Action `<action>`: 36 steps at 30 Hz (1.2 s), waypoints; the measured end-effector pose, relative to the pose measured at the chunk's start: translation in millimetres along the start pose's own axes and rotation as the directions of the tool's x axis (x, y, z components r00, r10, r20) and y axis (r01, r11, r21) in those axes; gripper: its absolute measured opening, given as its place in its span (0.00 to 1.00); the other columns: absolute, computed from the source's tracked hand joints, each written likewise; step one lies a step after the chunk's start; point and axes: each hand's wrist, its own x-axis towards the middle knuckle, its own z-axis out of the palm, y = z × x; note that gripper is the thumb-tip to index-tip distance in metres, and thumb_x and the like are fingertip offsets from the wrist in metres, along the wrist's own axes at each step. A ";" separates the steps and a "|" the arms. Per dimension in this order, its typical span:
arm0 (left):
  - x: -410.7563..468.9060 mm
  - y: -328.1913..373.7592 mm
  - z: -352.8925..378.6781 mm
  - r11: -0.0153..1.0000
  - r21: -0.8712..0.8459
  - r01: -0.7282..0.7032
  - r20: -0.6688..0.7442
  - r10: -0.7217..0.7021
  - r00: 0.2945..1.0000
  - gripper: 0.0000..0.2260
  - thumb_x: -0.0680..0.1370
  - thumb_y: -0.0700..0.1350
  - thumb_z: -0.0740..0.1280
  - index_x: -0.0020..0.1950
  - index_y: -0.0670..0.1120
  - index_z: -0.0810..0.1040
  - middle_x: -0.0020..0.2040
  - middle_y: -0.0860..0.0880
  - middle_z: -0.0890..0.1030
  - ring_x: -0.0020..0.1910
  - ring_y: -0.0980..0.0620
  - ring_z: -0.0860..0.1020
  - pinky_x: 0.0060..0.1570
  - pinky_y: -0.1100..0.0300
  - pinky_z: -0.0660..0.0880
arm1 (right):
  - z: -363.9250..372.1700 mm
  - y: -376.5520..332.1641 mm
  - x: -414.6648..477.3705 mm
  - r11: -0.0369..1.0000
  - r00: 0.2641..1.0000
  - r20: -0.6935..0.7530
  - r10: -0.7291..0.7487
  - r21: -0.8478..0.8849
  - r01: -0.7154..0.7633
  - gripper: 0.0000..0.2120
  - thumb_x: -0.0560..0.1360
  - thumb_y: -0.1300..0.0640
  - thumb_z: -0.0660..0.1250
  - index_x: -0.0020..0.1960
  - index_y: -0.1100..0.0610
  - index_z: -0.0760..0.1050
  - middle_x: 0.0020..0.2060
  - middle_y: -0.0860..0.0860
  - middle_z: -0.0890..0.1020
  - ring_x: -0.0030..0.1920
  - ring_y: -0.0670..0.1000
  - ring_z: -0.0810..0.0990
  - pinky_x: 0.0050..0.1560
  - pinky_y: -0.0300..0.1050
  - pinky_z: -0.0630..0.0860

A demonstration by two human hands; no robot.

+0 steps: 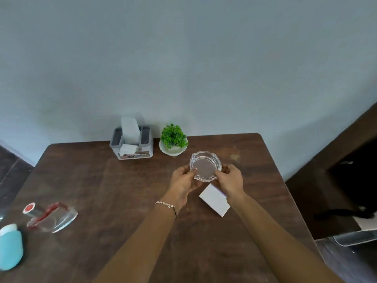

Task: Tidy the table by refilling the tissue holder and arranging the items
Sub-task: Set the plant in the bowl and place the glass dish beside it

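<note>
both hands grasp a clear glass ashtray (205,166) by its rim, the left hand (183,181) on its left edge and the right hand (229,180) on its right edge, over the middle of the brown wooden surface (122,201). a white box (214,200) lies just beneath the right wrist. the grey tissue holder (131,142), with a tissue sticking up, stands at the far edge, beside a small green plant in a white pot (173,140). a clear bottle with a red cap (48,214) lies at the left, near a light blue object (10,246).
</note>
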 end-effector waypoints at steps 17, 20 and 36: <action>118.8 14.7 56.8 0.992 -0.079 0.099 -0.144 -0.110 0.983 0.11 0.75 0.29 0.64 0.53 0.42 0.78 0.50 0.44 0.80 0.46 0.52 0.79 0.42 0.61 0.79 | 11.8 -18.1 131.2 0.951 0.999 -0.021 -0.030 -0.308 0.022 0.18 0.68 0.54 0.70 0.57 0.55 0.80 0.49 0.52 0.84 0.50 0.53 0.82 0.51 0.45 0.77; 122.0 15.2 63.2 0.994 -0.091 0.064 -0.177 -0.080 0.981 0.11 0.75 0.29 0.64 0.51 0.43 0.79 0.48 0.46 0.80 0.47 0.52 0.78 0.41 0.63 0.78 | 13.3 -18.3 141.2 0.949 0.998 -0.022 -0.052 -0.313 0.042 0.20 0.67 0.55 0.69 0.60 0.53 0.78 0.52 0.52 0.84 0.54 0.53 0.81 0.55 0.46 0.77; 112.2 13.1 65.6 0.996 0.083 0.017 -0.134 -0.006 0.991 0.19 0.75 0.36 0.65 0.66 0.46 0.75 0.62 0.53 0.78 0.56 0.57 0.76 0.50 0.62 0.74 | 13.5 -13.0 150.4 0.921 0.991 0.033 -0.127 -0.366 0.130 0.23 0.72 0.53 0.70 0.65 0.55 0.73 0.59 0.52 0.80 0.59 0.53 0.77 0.56 0.43 0.71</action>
